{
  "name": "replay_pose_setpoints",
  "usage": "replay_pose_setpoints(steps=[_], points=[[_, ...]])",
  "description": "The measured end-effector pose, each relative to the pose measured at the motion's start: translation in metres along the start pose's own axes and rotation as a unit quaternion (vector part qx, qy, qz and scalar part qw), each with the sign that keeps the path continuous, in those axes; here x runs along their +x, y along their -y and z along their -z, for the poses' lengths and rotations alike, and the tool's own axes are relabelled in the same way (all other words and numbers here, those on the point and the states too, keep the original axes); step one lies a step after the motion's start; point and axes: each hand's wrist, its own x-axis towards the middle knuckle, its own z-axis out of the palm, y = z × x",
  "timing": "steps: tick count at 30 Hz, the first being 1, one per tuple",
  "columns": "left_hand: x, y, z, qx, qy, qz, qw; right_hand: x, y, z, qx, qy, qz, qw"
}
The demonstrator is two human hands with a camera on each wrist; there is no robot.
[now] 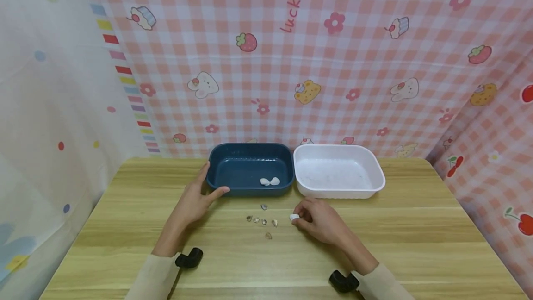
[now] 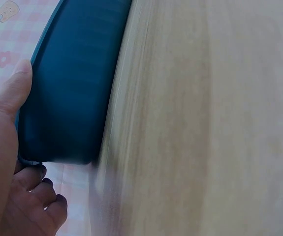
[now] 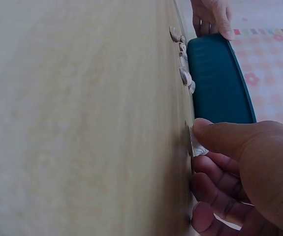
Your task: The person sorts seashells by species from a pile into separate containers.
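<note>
Closest to the camera, at the bottom of the head view, are your two light beige sleeves, with a bent black piece by each wrist. Your right hand has a small white ridged shell in its fingers. The thumb and the bent fingers pinch it, so the gap between them is just as wide as the shell. The shell is low over the wooden tabletop, in front of the gap between the two trays; you cannot tell if it touches the wood.

Just left of it lie six little brown and white shells. Four make a wobbly row, one sits closer to the trays, and one sits closer to you. Behind them stands a shiny dark blue tray with round corners. Inside it, near the front right corner, two white shells lie side by side.

Your left hand is at the blue tray's left end. Its thumb and first finger are spread wide, with the thumb touching the front rim.

To the right, close beside the blue tray, is a white tray of much the same shape. Behind both hangs a pink and white checked cloth with flowers and strawberries.
</note>
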Motion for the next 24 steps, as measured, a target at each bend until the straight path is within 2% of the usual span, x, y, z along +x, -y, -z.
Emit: replay_pose_setpoints(steps=[11, 19, 24], points=[[0.0, -0.001, 0.001, -0.002, -0.001, 0.0, 1.0, 0.001, 0.002, 0.003, 0.043, 0.016, -0.026, 0.9986], [0.0, 0.0, 0.0, -0.001, -0.001, -0.002, 1.0, 0.006, 0.012, 0.012, 0.081, 0.012, -0.008, 0.9966], [0.0, 0.0, 0.001, -0.001, 0.0, -0.001, 1.0, 0.014, 0.019, 0.02, 0.084, -0.002, 0.014, 0.9964]])
